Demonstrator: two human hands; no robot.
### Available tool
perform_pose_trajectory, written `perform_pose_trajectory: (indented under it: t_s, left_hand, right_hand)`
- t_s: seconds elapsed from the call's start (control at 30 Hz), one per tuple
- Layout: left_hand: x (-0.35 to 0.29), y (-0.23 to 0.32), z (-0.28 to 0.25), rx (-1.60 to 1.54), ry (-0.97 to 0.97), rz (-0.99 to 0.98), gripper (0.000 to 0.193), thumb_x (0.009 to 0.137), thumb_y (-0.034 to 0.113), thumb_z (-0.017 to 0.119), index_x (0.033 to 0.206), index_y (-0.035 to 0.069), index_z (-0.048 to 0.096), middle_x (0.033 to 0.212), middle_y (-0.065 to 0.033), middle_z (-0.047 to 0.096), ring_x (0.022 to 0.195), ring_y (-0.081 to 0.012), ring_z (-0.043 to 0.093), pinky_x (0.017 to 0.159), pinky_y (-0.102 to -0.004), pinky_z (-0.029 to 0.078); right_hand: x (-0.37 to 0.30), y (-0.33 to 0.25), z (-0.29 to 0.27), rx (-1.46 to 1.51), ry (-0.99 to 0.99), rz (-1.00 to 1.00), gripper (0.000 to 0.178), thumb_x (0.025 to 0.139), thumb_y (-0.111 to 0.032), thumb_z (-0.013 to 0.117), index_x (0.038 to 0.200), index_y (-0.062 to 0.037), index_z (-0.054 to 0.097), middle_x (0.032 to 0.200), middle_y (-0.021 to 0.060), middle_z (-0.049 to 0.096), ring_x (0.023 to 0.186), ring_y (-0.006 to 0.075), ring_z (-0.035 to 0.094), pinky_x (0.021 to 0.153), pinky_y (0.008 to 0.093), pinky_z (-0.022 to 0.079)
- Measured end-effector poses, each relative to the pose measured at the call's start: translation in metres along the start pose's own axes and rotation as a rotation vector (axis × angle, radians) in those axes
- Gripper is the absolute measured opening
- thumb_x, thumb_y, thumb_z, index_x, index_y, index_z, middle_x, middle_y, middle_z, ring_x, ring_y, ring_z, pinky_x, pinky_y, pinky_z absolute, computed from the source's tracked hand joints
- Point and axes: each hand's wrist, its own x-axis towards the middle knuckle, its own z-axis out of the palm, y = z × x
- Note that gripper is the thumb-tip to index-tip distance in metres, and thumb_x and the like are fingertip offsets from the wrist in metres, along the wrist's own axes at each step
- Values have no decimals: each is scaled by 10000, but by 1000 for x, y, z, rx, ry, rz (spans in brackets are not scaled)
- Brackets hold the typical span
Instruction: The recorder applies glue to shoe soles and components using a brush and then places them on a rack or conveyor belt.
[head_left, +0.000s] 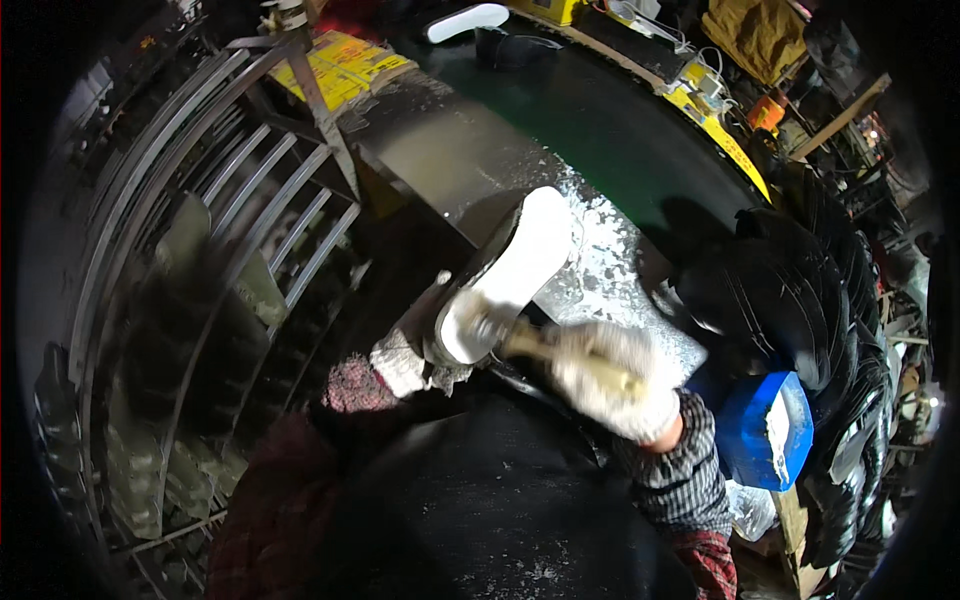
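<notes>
A shoe [535, 250] lies sole up in front of me, its sole bright white and its darker upper mostly hidden beneath. My left hand [402, 362], in a pale work glove, is closed around it near the heel; its fingers are partly hidden. In my right hand [610, 380], also gloved, is a brush [525, 342] with a light wooden handle. Its bristles, smeared by motion, touch the heel end of the sole. Right of that hand, a blue container [735, 440] has white material in it.
A worktop [430, 150] spattered with white runs away beyond the shoe. At its far end lies another white-soled shoe [468, 24]. On the left stands a metal rack [285, 215] with boot-like shapes in it. Yellow cardboard [345, 72] lies behind. Black shiny sheeting [790, 290] bulges at the right.
</notes>
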Motion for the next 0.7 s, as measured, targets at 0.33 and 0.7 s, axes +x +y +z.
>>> perform_pose_trajectory:
  t_s: [0.33, 0.7]
  left_hand:
    - [-18, 2, -14, 119, 58, -46, 687, 941, 647, 365, 1330, 95, 492, 1022, -231, 664, 754, -407, 683, 532, -501, 576]
    - [-38, 13, -49, 64, 81, -58, 736, 921, 682, 351, 1355, 104, 494, 1067, -244, 652, 792, -419, 682, 537, -529, 560]
  right_hand:
    - [-21, -5, -15, -1062, -506, -616, 202, 864, -83, 678, 1033, 19, 636, 996, 134, 669, 861, 200, 661, 718, 317, 548]
    - [49, -40, -40, -1318, -14, -1064, 269, 894, -58, 658, 1143, 36, 616, 997, 98, 670, 906, 165, 633, 802, 273, 505]
